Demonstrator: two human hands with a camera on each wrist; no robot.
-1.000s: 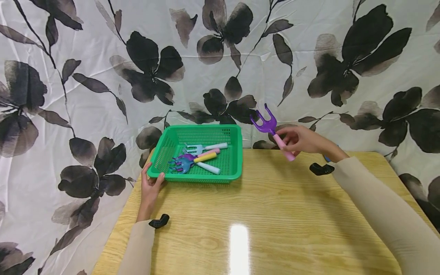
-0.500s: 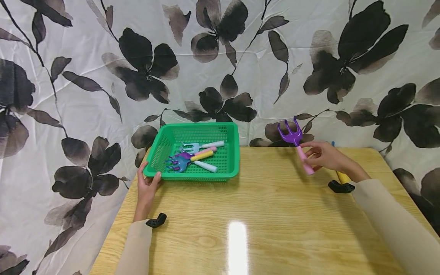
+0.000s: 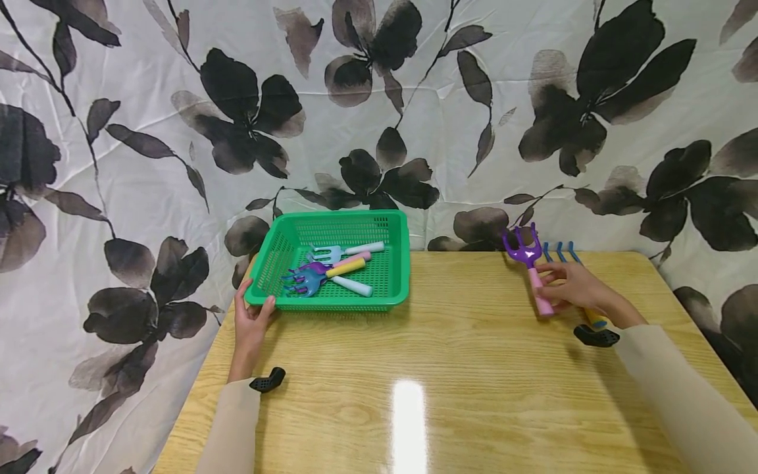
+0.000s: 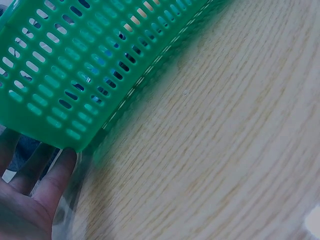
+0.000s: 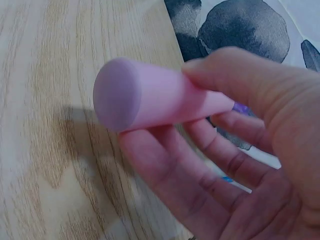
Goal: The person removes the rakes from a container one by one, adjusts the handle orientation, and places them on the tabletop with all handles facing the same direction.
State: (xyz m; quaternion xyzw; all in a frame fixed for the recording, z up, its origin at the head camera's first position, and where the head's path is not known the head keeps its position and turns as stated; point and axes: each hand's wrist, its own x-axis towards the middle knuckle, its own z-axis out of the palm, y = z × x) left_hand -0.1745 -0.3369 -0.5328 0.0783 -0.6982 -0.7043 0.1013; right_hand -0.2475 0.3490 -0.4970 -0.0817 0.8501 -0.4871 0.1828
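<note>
My right hand point(image 3: 579, 289) holds a garden hand fork point(image 3: 524, 253) with purple prongs pointing to the back. In the right wrist view its pink handle point(image 5: 157, 95) lies between the thumb and fingers, above the wood. Partly covered by that hand is a second fork with blue prongs and a yellow handle point(image 3: 595, 318), on the table's right side. My left hand point(image 3: 251, 329) holds the front left corner of a green plastic basket point(image 3: 331, 304), thumb on the front and fingers at the side. Several more hand forks point(image 3: 307, 282) lie heaped inside it, with white, pink and yellow handles.
The wooden table point(image 3: 450, 368) ends at a floral cloth point(image 3: 450, 131) hanging behind it. A bright reflection point(image 3: 409, 421) shows near the front. Each wrist wears a black camera mount point(image 3: 597, 336).
My right hand has carried the purple fork to the right and down, beside the blue and yellow fork, which now shows more. The left hand stays at the basket corner.
</note>
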